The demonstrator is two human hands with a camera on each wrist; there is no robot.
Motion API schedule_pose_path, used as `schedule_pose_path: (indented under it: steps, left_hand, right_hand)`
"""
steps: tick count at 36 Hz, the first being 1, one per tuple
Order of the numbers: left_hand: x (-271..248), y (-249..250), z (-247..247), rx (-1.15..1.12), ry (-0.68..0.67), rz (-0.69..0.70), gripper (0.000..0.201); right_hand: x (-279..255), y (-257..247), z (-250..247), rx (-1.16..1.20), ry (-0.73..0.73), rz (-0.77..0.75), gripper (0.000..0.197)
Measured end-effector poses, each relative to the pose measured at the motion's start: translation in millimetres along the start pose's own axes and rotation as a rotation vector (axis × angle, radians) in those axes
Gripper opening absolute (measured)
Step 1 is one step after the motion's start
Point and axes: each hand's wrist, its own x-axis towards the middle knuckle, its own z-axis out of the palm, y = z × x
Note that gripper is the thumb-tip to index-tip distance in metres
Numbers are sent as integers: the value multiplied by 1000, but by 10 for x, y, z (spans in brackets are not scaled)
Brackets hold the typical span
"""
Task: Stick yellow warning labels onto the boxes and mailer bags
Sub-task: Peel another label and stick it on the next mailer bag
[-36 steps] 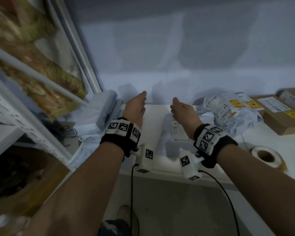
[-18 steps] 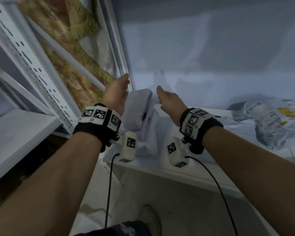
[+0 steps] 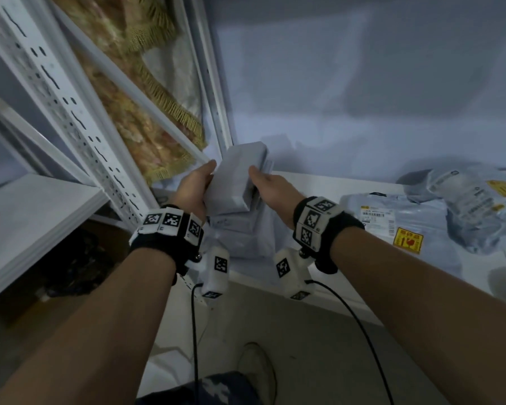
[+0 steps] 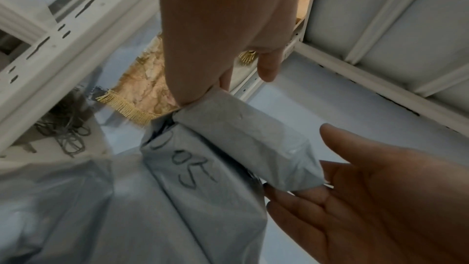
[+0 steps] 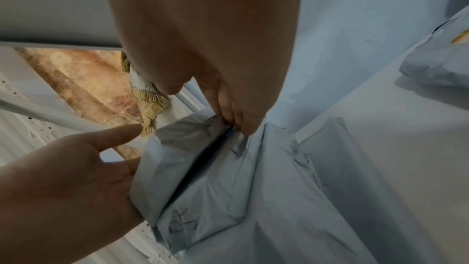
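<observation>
At 12 o'clock, left hand (image 3: pixel 195 187) and right hand (image 3: pixel 270 187) grip a grey mailer (image 3: pixel 235 179) — pen scrawl unreadable; yellow label (image 3: pixel 408 240) at 3 o'clock, print blurred.

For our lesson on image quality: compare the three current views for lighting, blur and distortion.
Head view: dim, bluish light, soft shadows on the wall, wide-angle bending of the shelf rack. Left wrist view: brighter; left hand looms large and soft, writing on the grey mailer bag readable. Right wrist view: right hand in shadow, edges stretched.
</observation>
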Motion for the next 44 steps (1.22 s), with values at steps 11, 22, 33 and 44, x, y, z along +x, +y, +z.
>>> schedule_pose_path:
  steps: [11, 22, 33, 44]
  left_hand:
    - [-139, 132, 278, -51, -99, 71, 24]
    - [-337, 77, 767, 21, -156, 111, 33]
    - [-438, -93, 1165, 77, -293, 61, 19]
    - [-469, -314, 1495, 85, -311, -56, 46]
  right_hand:
    - [-115, -64, -189, 31, 117, -165, 40]
    - [-342, 83, -653, 181, 191, -130, 32]
    - [-603, 419, -1046, 407, 243, -74, 14]
    - [-832, 771, -1390, 689, 247, -80, 36]
